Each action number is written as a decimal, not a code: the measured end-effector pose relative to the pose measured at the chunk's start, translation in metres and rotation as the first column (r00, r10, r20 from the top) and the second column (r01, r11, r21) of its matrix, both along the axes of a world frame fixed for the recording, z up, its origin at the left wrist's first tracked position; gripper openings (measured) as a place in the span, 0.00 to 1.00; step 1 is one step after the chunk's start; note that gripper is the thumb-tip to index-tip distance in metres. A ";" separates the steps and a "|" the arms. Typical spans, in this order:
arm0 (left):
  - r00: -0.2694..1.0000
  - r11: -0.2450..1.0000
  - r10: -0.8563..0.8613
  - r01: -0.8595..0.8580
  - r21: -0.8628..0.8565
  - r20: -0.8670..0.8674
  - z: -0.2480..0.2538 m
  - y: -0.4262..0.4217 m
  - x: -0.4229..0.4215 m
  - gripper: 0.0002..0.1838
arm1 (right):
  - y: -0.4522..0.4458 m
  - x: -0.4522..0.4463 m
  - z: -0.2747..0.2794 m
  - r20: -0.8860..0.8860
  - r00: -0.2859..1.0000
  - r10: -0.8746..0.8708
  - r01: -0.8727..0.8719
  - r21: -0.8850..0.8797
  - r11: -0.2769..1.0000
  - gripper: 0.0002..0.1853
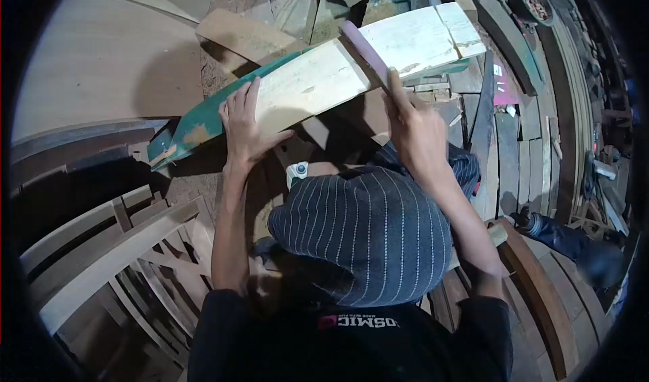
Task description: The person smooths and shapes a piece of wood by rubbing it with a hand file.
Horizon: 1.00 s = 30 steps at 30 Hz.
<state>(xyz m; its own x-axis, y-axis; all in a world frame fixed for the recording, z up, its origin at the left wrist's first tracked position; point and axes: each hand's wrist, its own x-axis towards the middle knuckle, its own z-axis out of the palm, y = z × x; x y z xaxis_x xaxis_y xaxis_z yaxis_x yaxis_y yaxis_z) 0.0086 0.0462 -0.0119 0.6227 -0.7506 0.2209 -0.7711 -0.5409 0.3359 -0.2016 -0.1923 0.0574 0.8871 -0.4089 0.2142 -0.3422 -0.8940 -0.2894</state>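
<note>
A pale wooden board [304,84] lies slanted in front of me, over a green-painted wooden piece [209,115] that shows along its far edge and left end. My left hand [247,122] grips the board near its left end, fingers across the top and thumb by the near edge. In my right hand [414,122] is a flat purple strip [365,52] that lies crosswise over the board. The index finger stretches along the strip; its exact kind cannot be made out. A crack crosses the board near its right end.
A large wooden panel [101,71] stands at upper left. Slatted wooden frames [128,247] lie at lower left. A curved brown beam [541,301] is at lower right, near another person's dark sleeve [561,236]. A bucket [532,3] sits at upper right among scrap wood.
</note>
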 end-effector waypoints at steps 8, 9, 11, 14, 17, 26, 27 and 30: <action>0.998 0.998 0.056 -0.057 -0.021 -0.015 0.000 0.000 -0.005 0.68 | 0.007 -0.050 0.010 -0.024 0.998 0.057 -0.057 0.013 0.998 0.33; 0.994 0.995 0.093 -0.091 0.036 -0.063 0.005 -0.003 -0.008 0.69 | 0.002 -0.015 0.003 -0.002 1.000 0.021 -0.021 -0.003 1.000 0.32; 0.994 0.995 0.101 -0.099 0.025 -0.051 0.002 -0.007 -0.009 0.66 | -0.006 0.004 0.003 -0.002 1.000 -0.020 0.020 -0.029 0.999 0.32; 0.998 0.999 0.052 -0.052 0.005 -0.027 0.001 0.000 -0.002 0.65 | 0.013 -0.034 0.009 -0.086 0.996 -0.031 0.034 0.042 0.999 0.32; 1.000 1.000 0.026 -0.026 -0.017 0.014 -0.001 -0.002 0.001 0.65 | 0.004 -0.051 0.015 -0.024 0.999 0.031 -0.030 0.056 0.998 0.31; 0.998 0.999 0.011 -0.013 -0.035 -0.060 0.007 -0.001 0.002 0.67 | 0.013 -0.052 0.017 -0.074 0.997 -0.008 0.005 -0.036 0.999 0.29; 0.999 1.000 0.020 -0.021 -0.023 -0.044 0.007 -0.001 0.001 0.67 | 0.015 -0.052 0.024 -0.099 0.995 -0.006 0.002 -0.041 0.999 0.29; 0.998 1.000 0.002 -0.004 -0.029 -0.062 0.004 -0.002 0.004 0.66 | -0.010 0.011 -0.006 -0.024 0.999 0.021 -0.024 -0.136 0.990 0.33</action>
